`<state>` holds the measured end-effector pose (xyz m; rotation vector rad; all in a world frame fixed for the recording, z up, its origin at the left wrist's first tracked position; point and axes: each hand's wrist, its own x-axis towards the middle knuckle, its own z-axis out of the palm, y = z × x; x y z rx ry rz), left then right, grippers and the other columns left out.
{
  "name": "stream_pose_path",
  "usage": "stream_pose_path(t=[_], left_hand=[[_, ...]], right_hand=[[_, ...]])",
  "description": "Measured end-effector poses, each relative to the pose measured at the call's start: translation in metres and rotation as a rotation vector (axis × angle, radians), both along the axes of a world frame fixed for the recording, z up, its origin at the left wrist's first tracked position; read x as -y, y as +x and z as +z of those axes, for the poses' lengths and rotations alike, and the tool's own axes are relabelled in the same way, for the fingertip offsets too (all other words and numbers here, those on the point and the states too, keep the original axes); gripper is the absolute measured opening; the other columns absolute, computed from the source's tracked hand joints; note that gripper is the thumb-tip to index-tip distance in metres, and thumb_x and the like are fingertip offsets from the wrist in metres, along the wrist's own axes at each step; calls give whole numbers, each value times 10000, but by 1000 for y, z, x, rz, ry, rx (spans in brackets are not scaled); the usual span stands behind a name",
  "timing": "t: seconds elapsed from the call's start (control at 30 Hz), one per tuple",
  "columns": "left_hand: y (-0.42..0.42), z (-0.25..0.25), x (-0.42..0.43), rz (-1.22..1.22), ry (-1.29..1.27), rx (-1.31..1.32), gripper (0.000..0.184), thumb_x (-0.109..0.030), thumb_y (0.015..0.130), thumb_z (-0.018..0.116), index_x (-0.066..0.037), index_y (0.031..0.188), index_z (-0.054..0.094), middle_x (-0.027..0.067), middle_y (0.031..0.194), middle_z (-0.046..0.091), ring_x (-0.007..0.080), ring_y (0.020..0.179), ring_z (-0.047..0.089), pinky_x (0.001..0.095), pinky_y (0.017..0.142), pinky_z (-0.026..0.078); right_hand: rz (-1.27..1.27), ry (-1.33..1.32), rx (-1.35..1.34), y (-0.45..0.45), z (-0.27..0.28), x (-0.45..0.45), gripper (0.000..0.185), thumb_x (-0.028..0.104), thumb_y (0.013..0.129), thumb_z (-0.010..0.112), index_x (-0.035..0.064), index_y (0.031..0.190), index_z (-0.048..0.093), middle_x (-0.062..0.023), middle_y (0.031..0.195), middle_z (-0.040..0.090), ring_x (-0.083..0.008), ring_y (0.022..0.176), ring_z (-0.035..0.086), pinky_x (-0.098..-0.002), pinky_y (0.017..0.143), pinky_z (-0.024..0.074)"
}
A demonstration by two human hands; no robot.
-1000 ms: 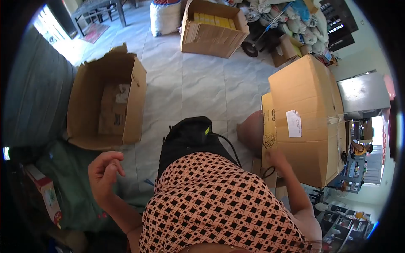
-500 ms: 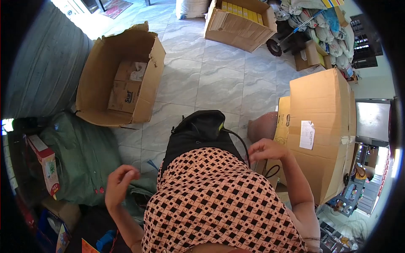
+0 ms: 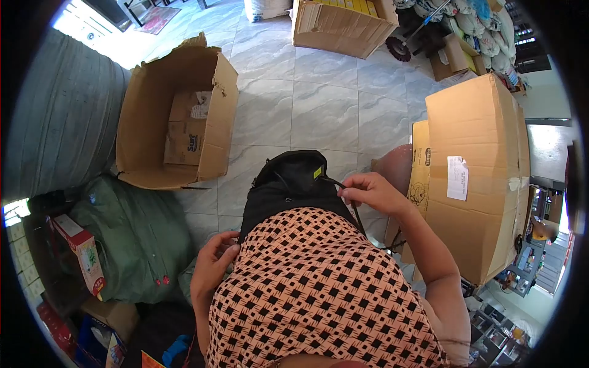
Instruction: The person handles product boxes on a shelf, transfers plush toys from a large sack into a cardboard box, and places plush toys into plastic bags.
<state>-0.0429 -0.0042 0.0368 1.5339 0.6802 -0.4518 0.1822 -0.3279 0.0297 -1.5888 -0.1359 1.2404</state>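
Note:
A black pouch-like bag (image 3: pixel 288 175) with a yellow-green label lies at the front of the wearer's waist, above a pink and black patterned top (image 3: pixel 325 276). From its right side runs a black cable (image 3: pixel 359 221), bending down toward the cardboard box. My right hand (image 3: pixel 371 193) is closed in a pinch on this cable close to the bag. At the left edge of the waist, my left hand (image 3: pixel 215 264) has its fingers curled against the black fabric. Its fingertips are partly hidden, so what they pinch cannot be made out.
An open carton (image 3: pixel 224 122) with a flattened Surf box inside stands front left, beside a large grey wrapped roll (image 3: pixel 67 116). Green sacks (image 3: pixel 132 239) lie at left. Tall cardboard boxes (image 3: pixel 472 184) stand close at right. Another carton (image 3: pixel 343 30) sits farther ahead on the tiles.
My right hand has moved up and left onto the cable and pinched it. My left hand has come in rightward to the waist. The view has shifted slightly.

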Motion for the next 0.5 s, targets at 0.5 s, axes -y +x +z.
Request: stream_pose_path(t=[0.5], left_hand=[[-2, -13, -4, 21, 39, 55, 259, -105, 877, 589, -16, 1120, 600, 20, 850, 571, 97, 762, 521, 244, 707, 454]], right_hand=[[61, -150, 571, -1, -24, -24, 203, 103, 843, 577, -4, 1006, 633, -72, 866, 673, -146, 768, 613, -286, 681, 470]])
